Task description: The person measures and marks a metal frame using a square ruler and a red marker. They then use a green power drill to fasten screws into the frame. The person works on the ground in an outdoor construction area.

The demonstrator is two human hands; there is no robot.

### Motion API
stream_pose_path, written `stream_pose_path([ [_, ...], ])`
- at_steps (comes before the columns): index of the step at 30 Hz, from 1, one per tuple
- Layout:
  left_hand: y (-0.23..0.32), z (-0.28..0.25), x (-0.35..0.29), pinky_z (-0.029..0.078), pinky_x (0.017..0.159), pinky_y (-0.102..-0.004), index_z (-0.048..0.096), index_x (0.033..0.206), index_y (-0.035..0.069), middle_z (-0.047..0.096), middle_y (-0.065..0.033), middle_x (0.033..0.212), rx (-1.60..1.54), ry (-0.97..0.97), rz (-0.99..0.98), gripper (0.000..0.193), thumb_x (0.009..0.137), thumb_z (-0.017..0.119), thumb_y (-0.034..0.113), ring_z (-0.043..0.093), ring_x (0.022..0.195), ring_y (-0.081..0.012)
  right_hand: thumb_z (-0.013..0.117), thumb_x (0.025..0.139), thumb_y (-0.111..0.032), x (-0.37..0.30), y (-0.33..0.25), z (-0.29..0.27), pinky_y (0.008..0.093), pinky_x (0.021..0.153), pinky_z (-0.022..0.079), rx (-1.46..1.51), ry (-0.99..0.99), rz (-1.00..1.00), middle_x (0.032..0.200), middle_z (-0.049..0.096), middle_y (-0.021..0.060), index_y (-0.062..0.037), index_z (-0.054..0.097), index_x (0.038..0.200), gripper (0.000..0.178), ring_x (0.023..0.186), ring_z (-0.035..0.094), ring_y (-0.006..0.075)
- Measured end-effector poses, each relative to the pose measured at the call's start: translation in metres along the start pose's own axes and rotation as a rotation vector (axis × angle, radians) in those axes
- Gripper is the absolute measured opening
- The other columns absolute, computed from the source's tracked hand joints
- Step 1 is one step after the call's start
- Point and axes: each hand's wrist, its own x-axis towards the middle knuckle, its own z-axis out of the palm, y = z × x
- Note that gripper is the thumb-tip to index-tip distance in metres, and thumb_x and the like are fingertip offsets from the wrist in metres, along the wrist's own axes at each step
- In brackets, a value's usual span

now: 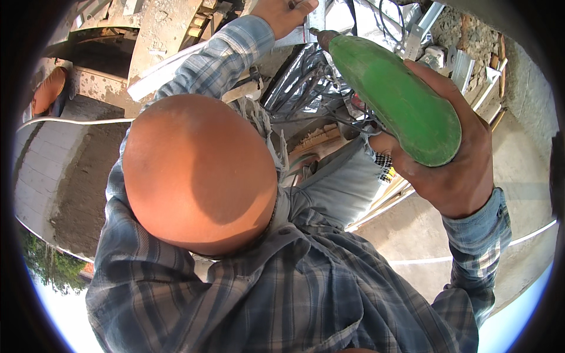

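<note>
My right hand [462, 167] is wrapped round a green power drill [391, 97] with a worn, dusty body. The drill points up and left, its dark tip close to a shiny metal profile [315, 20] at the top of the view. Whether the tip touches the metal I cannot tell. Beside that profile is my left hand [285, 15], fingers curled and thumb stretched toward the metal. The upper edge cuts off part of the hand, so what it grips is not clear.
Below lie silvery foil sheeting [300, 82], dark cables and metal offcuts [463, 69]. Mud-spattered boards [156, 53] are at the upper left. A white cable [76, 120] runs at the left. A concrete wall [532, 88] borders the right. A large rounded skin-toned shape hides the left middle.
</note>
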Motion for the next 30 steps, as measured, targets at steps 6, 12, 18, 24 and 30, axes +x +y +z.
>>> stream_pose_path([
  [6,0.015,-0.005,-0.002,0.047,0.078,-0.0455,0.064,0.094,0.004,0.064,-0.0220,0.087,-0.053,0.025,-0.075,0.039,0.093,0.045,0.038,0.062,0.086,-0.0382,0.072,0.073,-0.004,0.003,-0.003,-0.005,0.0352,0.086,0.052,-0.109,-0.021,-0.035,0.111,0.064,0.0183,0.0034,0.045,0.130,0.064,0.102,0.065,0.0261],
  [12,0.015,-0.005,-0.005,0.045,0.080,-0.0467,0.063,0.093,0.003,0.063,-0.0238,0.090,0.034,0.080,-0.009,0.038,0.093,0.043,0.035,0.059,0.089,-0.0413,0.069,0.070,0.001,0.003,-0.011,-0.007,0.0354,0.085,0.054,-0.171,-0.065,-0.014,0.111,0.064,0.0178,0.0015,0.044,0.132,0.067,0.101,0.065,0.0269],
  [18,0.014,0.000,-0.003,0.045,0.080,-0.0476,0.063,0.090,0.001,0.063,-0.0242,0.091,0.057,0.089,-0.049,0.036,0.092,0.045,0.033,0.059,0.089,-0.0417,0.068,0.069,0.003,0.004,-0.005,-0.004,0.0355,0.084,0.055,-0.160,-0.042,-0.063,0.115,0.062,0.0183,-0.0005,0.043,0.133,0.069,0.102,0.065,0.0272],
  [24,0.015,0.000,-0.001,0.044,0.081,-0.0480,0.064,0.090,0.001,0.063,-0.0243,0.091,0.054,0.084,-0.072,0.036,0.091,0.047,0.033,0.059,0.089,-0.0422,0.068,0.069,0.002,0.003,-0.004,-0.004,0.0363,0.085,0.056,-0.149,-0.060,-0.037,0.117,0.061,0.0186,-0.0009,0.044,0.133,0.068,0.103,0.064,0.0276],
  [30,0.018,-0.003,-0.003,0.045,0.082,-0.0471,0.064,0.092,0.002,0.063,-0.0245,0.092,0.055,0.066,-0.090,0.035,0.092,0.047,0.032,0.059,0.091,-0.0420,0.069,0.069,0.000,0.003,-0.007,-0.003,0.0371,0.084,0.056,-0.169,-0.054,-0.041,0.116,0.061,0.0193,-0.0006,0.044,0.132,0.068,0.102,0.065,0.0285],
])
